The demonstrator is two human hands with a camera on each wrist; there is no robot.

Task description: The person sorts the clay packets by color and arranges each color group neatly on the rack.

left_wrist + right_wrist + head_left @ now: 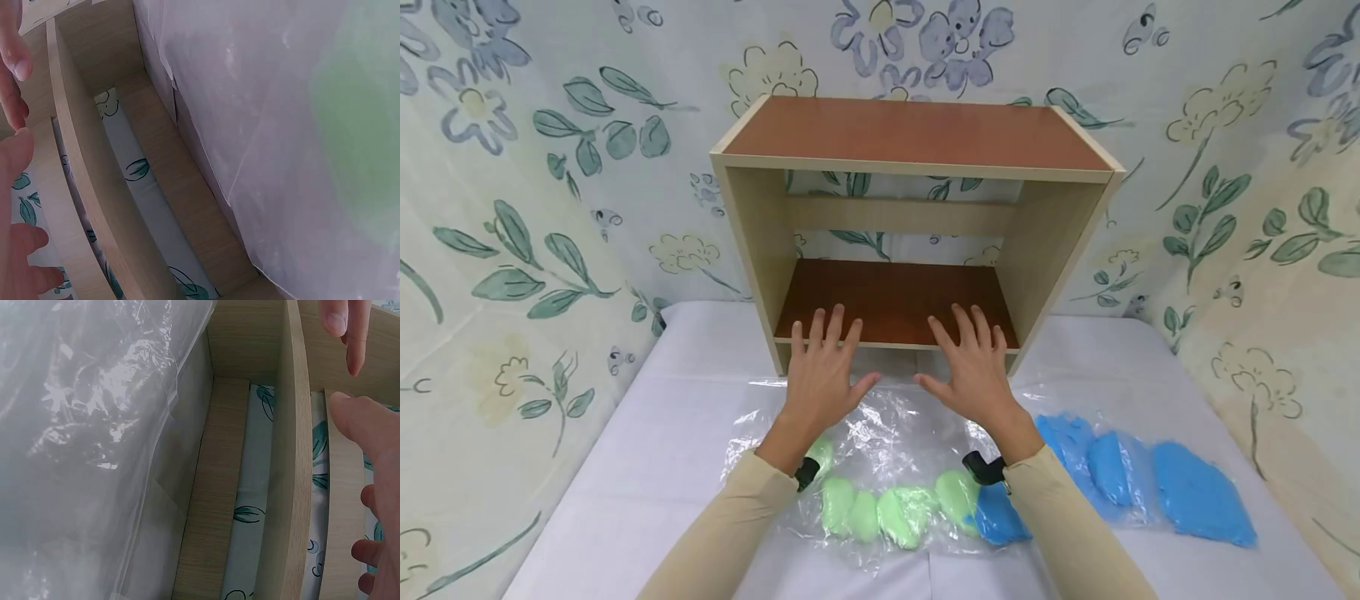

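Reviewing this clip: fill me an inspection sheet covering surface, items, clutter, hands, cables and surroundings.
Surface: white cloth under everything.
Job's things: upright wooden shelf unit, open-backed; green packs and blue packs in clear plastic in front of it.
Clutter: nothing seen.
Grippers: left hand and right hand bare, fingers spread towards the shelf unit, holding nothing; contact cannot be told.
Cables: nothing seen.
Surroundings: floral fabric behind and at both sides.

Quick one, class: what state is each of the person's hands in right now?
Left hand: open, fingers spread, holding nothing.
Right hand: open, fingers spread, holding nothing.
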